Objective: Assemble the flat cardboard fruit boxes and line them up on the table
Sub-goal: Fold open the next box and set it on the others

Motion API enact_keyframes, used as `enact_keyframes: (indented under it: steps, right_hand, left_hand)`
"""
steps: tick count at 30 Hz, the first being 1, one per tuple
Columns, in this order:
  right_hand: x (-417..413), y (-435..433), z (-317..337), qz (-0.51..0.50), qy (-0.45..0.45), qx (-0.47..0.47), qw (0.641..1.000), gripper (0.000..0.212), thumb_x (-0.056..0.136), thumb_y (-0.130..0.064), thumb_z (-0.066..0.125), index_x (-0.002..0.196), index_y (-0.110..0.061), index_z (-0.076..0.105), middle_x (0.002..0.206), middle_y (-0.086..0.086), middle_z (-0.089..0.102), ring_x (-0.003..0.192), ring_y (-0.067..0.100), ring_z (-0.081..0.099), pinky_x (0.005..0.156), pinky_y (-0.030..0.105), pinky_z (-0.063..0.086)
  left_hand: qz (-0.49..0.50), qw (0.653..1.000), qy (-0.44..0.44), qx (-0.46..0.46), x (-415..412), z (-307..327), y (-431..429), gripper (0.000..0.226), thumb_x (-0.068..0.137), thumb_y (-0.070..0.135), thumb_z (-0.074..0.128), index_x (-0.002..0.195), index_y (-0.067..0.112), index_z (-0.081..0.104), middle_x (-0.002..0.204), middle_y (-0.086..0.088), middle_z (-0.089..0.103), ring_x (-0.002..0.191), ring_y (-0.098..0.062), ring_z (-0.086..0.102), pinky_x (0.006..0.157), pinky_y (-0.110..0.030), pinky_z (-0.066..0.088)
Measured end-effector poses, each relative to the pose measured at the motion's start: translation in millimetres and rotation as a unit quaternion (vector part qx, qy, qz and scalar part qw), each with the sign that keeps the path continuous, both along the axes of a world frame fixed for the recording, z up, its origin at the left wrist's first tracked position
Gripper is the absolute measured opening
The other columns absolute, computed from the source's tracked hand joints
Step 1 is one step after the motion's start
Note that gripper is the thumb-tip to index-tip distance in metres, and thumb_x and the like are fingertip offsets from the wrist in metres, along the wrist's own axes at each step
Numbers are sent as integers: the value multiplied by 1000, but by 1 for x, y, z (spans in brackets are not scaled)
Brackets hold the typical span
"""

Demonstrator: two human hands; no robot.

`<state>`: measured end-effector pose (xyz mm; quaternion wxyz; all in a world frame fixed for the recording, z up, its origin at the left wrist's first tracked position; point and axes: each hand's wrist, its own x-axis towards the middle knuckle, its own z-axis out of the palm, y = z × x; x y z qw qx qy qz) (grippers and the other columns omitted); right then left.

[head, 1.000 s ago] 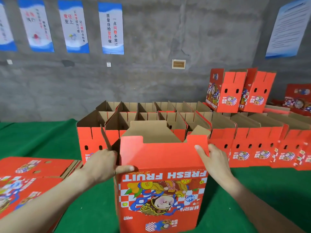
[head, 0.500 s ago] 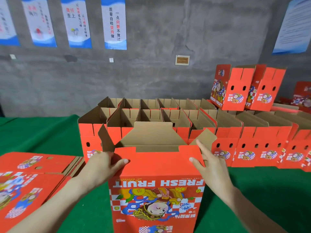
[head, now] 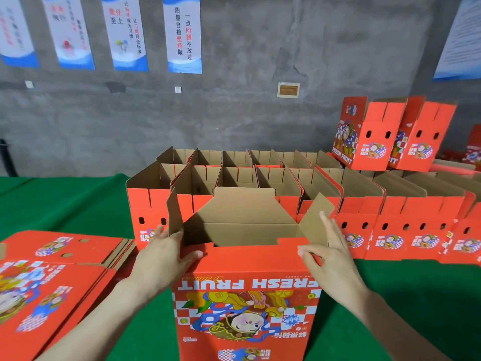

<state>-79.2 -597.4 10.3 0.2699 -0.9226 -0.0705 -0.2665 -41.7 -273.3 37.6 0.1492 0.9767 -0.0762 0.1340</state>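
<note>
Nearest you: one red printed cardboard fruit box, upright on the green cloth-covered table, top open, its "FRESH FRUIT" lettering upside down. Your left hand is at its upper left corner, fingers straight against the outside of the raised brown left side flap, thumb across the red front panel. Your right hand is at the upper right corner, fingers straight along the tilted right side flap, thumb on the front panel. To your left: a stack of flat red unfolded boxes. Beyond: rows of assembled open-topped red boxes, touching side to side. Further right: two more red boxes standing on top of the rows. Last: a grey concrete wall with blue-and-white posters.
</note>
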Motion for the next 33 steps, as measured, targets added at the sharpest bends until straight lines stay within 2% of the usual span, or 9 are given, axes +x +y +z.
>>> enact_keyframes:
  steps: [2,7,10,13,16,21,24,27,33]
  right_hand:
    - [3,-3,0,16,18,-18,1000,15,91,-20,63,87,-23,77,154,-17,6,146,7,6,111,16,10]
    - [9,2,4,5,61,1,998,48,88,-30,66,46,-10,56,153,-7,28,134,4,33,97,6,14]
    - [11,4,4,-7,63,13,998,50,86,-28,70,41,-13,52,150,0,37,132,6,38,97,15,20]
    - [11,5,6,-8,58,37,998,38,81,-25,75,47,-16,62,149,-3,37,131,8,39,99,18,19]
    - [11,6,6,-1,52,49,997,32,80,-24,76,51,-21,64,149,-5,37,133,11,39,103,25,24]
    - [11,5,9,20,34,59,997,19,82,-20,74,84,-37,64,153,-16,22,142,10,24,106,22,18]
    - [9,6,11,51,10,55,997,83,79,-14,77,137,-52,31,154,-28,-14,145,-1,-6,113,31,12]
    - [9,10,12,50,-26,61,997,124,72,-6,82,145,-56,-7,153,-23,-28,142,-5,-16,111,35,10]
    - [11,7,8,139,-1,111,984,120,79,2,72,143,-57,-11,153,-34,10,139,-7,23,114,23,24]
  left_hand:
    - [0,1000,-4,13,-2,0,-1,67,87,57,54,139,18,42,152,-9,33,143,-31,21,111,-44,32]
    - [-49,997,-68,0,-4,-3,-1,83,87,44,62,152,21,15,158,4,-15,147,-27,-8,118,-43,10]
    - [-181,974,-130,-32,-4,-3,3,97,81,25,74,149,29,6,155,11,12,143,-16,18,115,-25,15]
    - [-248,964,-62,-70,-7,-1,1,80,88,41,60,149,37,9,132,20,49,121,3,44,98,-6,29]
    - [-216,971,-77,-60,5,3,2,43,95,40,44,133,22,55,115,3,69,106,-15,62,84,-19,42]
    - [-117,993,-24,4,37,10,-6,57,86,18,62,139,30,45,144,-7,30,135,-30,28,109,-33,26]
    - [-121,988,84,-39,51,13,-8,82,82,22,65,147,45,20,158,2,-11,146,-26,-1,115,-40,14]
    - [-157,963,151,-159,57,10,-8,89,83,13,66,150,37,13,155,8,0,134,-19,28,97,-20,32]
    - [-165,970,110,-141,62,4,-10,85,83,12,66,152,23,17,147,8,12,133,-20,24,113,-34,28]
